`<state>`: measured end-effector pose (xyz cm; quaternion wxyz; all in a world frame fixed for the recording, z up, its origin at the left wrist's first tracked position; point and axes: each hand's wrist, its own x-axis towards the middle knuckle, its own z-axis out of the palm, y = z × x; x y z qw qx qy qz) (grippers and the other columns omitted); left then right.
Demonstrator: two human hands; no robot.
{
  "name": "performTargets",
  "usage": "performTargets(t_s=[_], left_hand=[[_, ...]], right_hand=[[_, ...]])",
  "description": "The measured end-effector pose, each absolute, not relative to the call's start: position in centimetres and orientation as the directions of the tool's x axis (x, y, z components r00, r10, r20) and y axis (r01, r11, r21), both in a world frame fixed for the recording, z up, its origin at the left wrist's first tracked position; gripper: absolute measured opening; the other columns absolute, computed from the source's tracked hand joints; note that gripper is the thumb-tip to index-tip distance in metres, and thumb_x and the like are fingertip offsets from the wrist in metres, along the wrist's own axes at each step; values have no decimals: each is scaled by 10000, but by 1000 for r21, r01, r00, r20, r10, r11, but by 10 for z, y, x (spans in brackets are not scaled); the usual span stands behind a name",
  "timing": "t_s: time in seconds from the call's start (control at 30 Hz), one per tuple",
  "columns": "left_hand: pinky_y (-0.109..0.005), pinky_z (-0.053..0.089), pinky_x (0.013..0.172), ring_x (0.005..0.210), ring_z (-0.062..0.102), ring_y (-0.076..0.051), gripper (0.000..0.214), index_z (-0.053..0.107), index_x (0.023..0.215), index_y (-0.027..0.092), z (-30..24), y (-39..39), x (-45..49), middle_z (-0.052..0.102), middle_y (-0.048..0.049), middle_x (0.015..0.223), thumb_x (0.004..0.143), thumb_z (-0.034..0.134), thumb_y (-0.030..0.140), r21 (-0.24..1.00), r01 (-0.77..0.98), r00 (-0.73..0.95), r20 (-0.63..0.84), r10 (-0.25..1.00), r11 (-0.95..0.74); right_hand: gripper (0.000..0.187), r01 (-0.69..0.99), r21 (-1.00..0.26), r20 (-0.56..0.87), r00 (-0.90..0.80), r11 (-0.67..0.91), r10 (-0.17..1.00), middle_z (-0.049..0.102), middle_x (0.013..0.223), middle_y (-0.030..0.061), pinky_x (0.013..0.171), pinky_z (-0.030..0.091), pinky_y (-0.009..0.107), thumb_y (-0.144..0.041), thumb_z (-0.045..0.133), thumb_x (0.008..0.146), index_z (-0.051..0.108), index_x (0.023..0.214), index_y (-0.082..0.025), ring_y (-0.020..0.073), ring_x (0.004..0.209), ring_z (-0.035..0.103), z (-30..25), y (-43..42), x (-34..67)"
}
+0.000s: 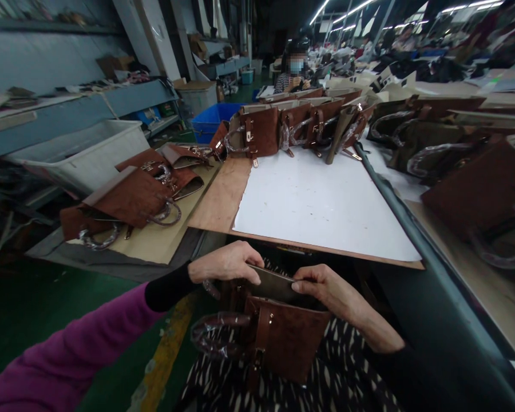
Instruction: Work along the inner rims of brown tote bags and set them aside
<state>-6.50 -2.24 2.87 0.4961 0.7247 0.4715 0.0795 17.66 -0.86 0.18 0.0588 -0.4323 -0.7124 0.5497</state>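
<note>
A brown handbag (289,343) rests on my lap, over a black and cream patterned garment. Its mouth faces up, and the pale inner lining shows below the far rim. My left hand (229,263) pinches the left part of that far rim between thumb and fingers. On the right part of the same rim, my right hand (326,289) pinches with thumb and forefinger. The plastic-wrapped handle (221,332) hangs out to the left. A strap with gold-coloured metal fittings (260,337) runs down the bag's near face.
Ahead stands a wooden board (217,197) with a white sheet (313,206) on it. Brown bags (261,131) line its far edge. More bags (129,194) lie left, and dark bags (438,137) right. Beyond are a blue bin (214,117) and a masked person (294,71).
</note>
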Motion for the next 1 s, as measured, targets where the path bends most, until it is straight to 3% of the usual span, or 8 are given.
performTargets(t_s=[0.17, 0.33, 0.43, 0.7, 0.87, 1.0], left_hand=[[-192, 357, 589, 675, 538, -138, 245, 682, 849, 113, 17, -33, -83, 634, -8, 739, 712, 539, 258, 796, 605, 436, -361, 824, 29], [-185, 345, 578, 652, 513, -126, 247, 678, 840, 110, 11, -38, -79, 617, -5, 720, 731, 516, 262, 836, 547, 434, -331, 838, 47], [-183, 316, 539, 602, 474, -111, 241, 678, 790, 109, 11, -40, -76, 573, 7, 646, 739, 506, 271, 826, 563, 401, -310, 862, 35], [-187, 296, 527, 571, 431, -101, 214, 661, 690, 109, 10, -47, -70, 494, 23, 563, 733, 506, 251, 799, 600, 296, -270, 916, 41], [-193, 302, 542, 579, 444, -103, 220, 675, 717, 119, 14, -49, -64, 518, 24, 566, 749, 502, 250, 800, 600, 306, -241, 921, 10], [-188, 344, 576, 635, 494, -115, 225, 664, 807, 123, 18, -49, -74, 585, 13, 672, 739, 533, 293, 858, 505, 347, -302, 888, 94]], right_hand=[[166, 649, -746, -406, -621, 150, 671, 538, 620, -34, 550, 302, 225, -329, 549, 743, 631, 718, -188, 114, 592, 441, 9, -4, 173], [216, 756, -511, -341, -615, 408, 711, 590, 617, -10, 589, 302, 252, -334, 514, 782, 615, 637, -210, 143, 636, 511, 25, -3, 157], [229, 750, -446, -291, -638, 489, 713, 621, 660, 9, 623, 309, 264, -271, 468, 808, 610, 640, -207, 153, 669, 537, 26, -5, 145], [203, 729, -590, -357, -621, 347, 698, 624, 668, 4, 572, 312, 241, -252, 461, 796, 619, 677, -209, 137, 655, 540, 28, -11, 128], [202, 676, -617, -296, -674, 403, 677, 610, 652, 14, 575, 301, 237, -208, 444, 786, 603, 662, -190, 131, 645, 526, 26, -14, 115], [217, 685, -614, -286, -656, 392, 698, 563, 615, 3, 566, 290, 234, -223, 438, 791, 557, 614, -185, 124, 628, 502, 22, -14, 116]])
